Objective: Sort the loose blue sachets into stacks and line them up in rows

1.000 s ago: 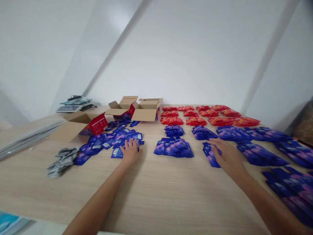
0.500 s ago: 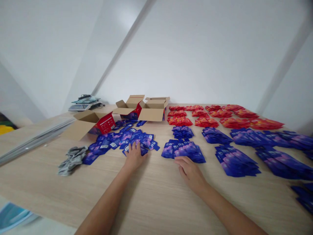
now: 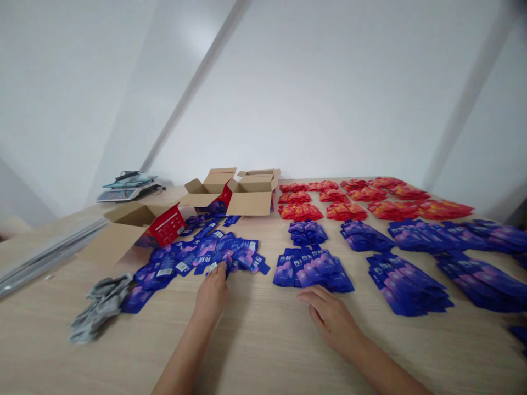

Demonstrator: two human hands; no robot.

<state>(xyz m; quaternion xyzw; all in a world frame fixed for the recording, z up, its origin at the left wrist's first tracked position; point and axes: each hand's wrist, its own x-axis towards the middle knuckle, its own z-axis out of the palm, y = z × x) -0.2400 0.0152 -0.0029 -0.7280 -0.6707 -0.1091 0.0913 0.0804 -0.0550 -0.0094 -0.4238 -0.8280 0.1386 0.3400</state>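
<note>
My left hand (image 3: 212,293) is at the near edge of a loose pile of blue sachets (image 3: 189,255), its fingers drawn together on one blue sachet, mostly hidden by the fingertips. The pile's sachets lie overlapped at many angles, some showing white barcode labels. Just in front of a fanned stack of blue sachets (image 3: 307,269), my right hand (image 3: 329,315) hovers low over the table with loosely bent fingers and thumb apart. It holds nothing.
Rows of red sachet stacks (image 3: 346,211) and more blue stacks (image 3: 407,282) spread to the right. Open cardboard boxes (image 3: 251,203) stand behind the pile. Grey gloves (image 3: 101,307) lie at left, near long grey strips (image 3: 49,258). A scale (image 3: 127,192) sits at the back left.
My left hand has drawn back toward me, from spread over the pile to closed at its near edge. My right hand sits slightly farther from the stack. The view has shifted a little.
</note>
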